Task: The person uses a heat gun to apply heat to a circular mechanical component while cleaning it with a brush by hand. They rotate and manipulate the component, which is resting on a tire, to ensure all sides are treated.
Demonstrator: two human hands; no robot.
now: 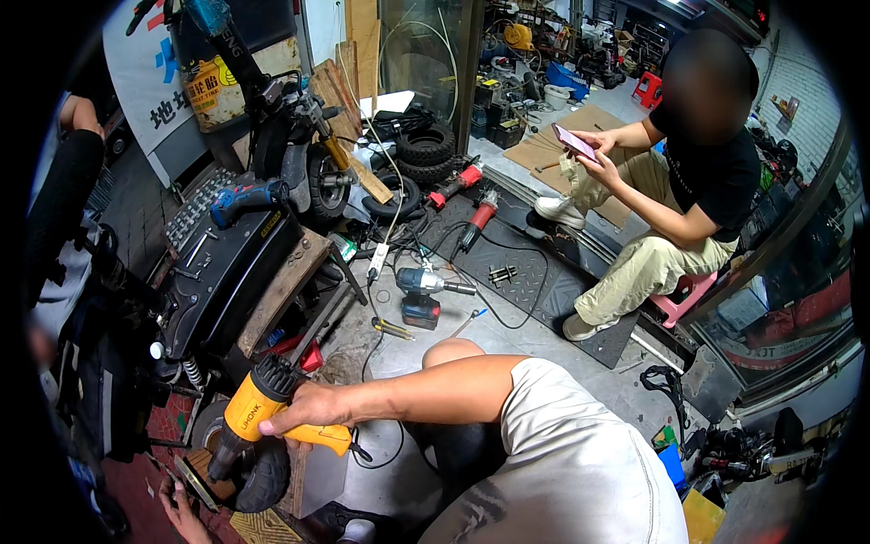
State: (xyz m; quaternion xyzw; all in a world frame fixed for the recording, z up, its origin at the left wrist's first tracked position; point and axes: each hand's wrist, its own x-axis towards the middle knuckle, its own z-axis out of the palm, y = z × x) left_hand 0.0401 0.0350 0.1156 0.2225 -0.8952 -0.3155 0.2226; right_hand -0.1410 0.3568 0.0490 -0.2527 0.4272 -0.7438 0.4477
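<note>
My right hand (pixel 297 410) grips a yellow-and-black heat gun (pixel 254 406), its nozzle angled down over a small black tire (pixel 265 478) on a rim beside a wooden block. My left hand (pixel 181 510) is at the lower left with fingers loosely bent and apart, near a narrow metal piece (pixel 199 482); whether it touches that piece is unclear. The heat gun's dark cord trails across the grey floor.
A scooter (pixel 208 295) with a blue tool (pixel 234 204) stands left; another person's arm (pixel 82 118) shows beyond. An impact wrench (pixel 421 295), angle grinders (pixel 480 218), cables and stacked tires (pixel 424 154) lie ahead. A person (pixel 689 181) with a phone sits right on a pink stool.
</note>
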